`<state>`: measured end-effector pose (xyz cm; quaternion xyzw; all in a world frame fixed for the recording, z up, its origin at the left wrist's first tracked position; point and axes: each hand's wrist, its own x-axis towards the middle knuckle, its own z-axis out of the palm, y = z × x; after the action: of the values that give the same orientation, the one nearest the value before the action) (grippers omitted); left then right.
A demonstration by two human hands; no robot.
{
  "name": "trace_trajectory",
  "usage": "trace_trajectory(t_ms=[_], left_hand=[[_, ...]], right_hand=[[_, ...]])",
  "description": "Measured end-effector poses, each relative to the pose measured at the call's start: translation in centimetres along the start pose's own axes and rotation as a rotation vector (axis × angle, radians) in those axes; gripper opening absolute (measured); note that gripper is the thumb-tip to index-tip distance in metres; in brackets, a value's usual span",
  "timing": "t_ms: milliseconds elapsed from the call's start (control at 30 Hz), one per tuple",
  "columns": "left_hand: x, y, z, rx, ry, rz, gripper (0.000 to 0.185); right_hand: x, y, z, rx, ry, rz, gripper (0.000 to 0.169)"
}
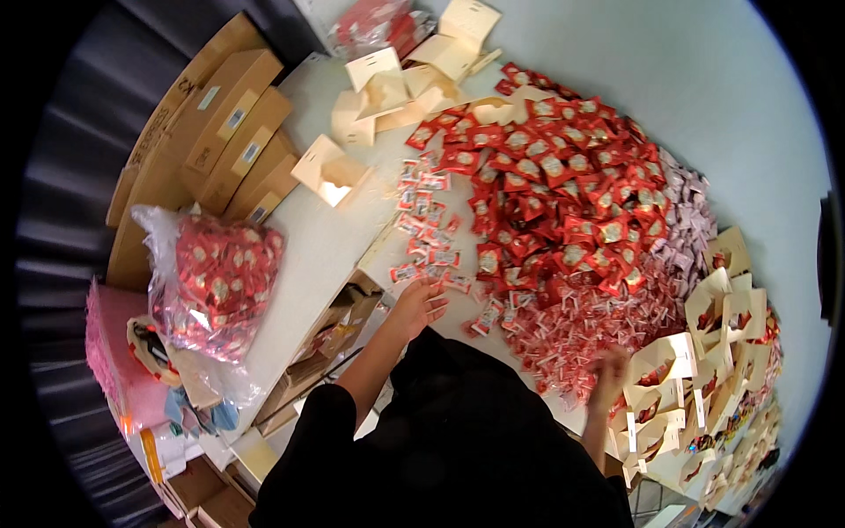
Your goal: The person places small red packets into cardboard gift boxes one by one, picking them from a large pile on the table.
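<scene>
My left hand is at the near edge of the table, fingers apart, beside a loose strip of small red-and-white wrapped packets. I see nothing held in it. My right hand is blurred over the near right side of a heap of small pink-red clear-wrapped candies; whether it holds anything does not show. Behind that heap lies a large pile of red foil packets with pale gold prints. Close to my right hand stand open cream card boxes with red packets inside.
Pale lilac packets edge the red pile. More cream boxes sit open at the back, one box apart from them. On the left are a clear bag of red packets and stacked brown cartons. Shelved cartons show below the tabletop.
</scene>
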<state>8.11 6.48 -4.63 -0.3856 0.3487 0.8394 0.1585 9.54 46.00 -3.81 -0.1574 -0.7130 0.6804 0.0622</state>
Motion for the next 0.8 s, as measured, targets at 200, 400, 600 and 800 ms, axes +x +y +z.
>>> trace_trajectory(t_ms=[200, 400, 600, 800], left_hand=[[-2.5, 2.5, -3.3, -0.086, 0.082, 0.037, 0.028], [-7.3, 3.7, -10.8, -0.259, 0.2, 0.195, 0.031], [-12.6, 2.5, -18.4, -0.543, 0.424, 0.315, 0.03], [-12.4, 4.5, -19.6, -0.576, 0.443, 0.288, 0.03]], right_hand=[[-0.8, -2.0, 15.8, -0.073, -0.703, -0.079, 0.013], [11.5, -2.8, 33.5, -0.034, -0.825, -0.245, 0.01], [23.1, -5.4, 50.7, 0.033, -0.48, 0.093, 0.029], [25.1, -2.7, 52.2, -0.021, -0.187, 0.045, 0.018]])
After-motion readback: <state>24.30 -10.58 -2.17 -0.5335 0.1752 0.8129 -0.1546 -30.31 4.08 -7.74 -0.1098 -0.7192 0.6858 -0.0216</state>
